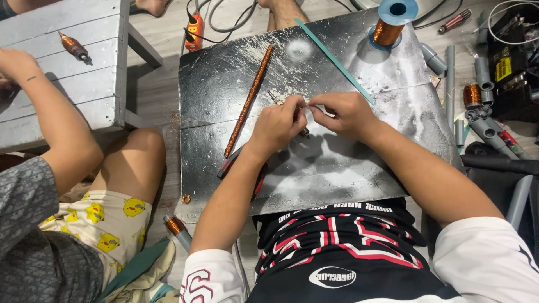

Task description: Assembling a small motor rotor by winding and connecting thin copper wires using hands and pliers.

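Left hand and right hand together at mid counter, a dark metal sheet with white smears. Fingertips of both pinched narrow on a small thin part held between them, just above the sheet; too small to identify, dark end poking out below the left fingers. Both grips closed on it.

Long copper-wound rod lying diagonal on the sheet, just left of the left hand, not touched. Teal ruler lying diagonal beyond the right hand, its near end close to the knuckles. Copper wire spool with blue flanges upright at the far right corner of the sheet. Red-handled tool partly hidden under the left forearm.

Grey plastic pipes and a smaller copper coil on the floor to the right, well apart from the hands. Small copper-wound piece off the near left edge of the sheet.

Second person at left: arm stretched over a grey wooden bench, a small copper coil piece lying on it.
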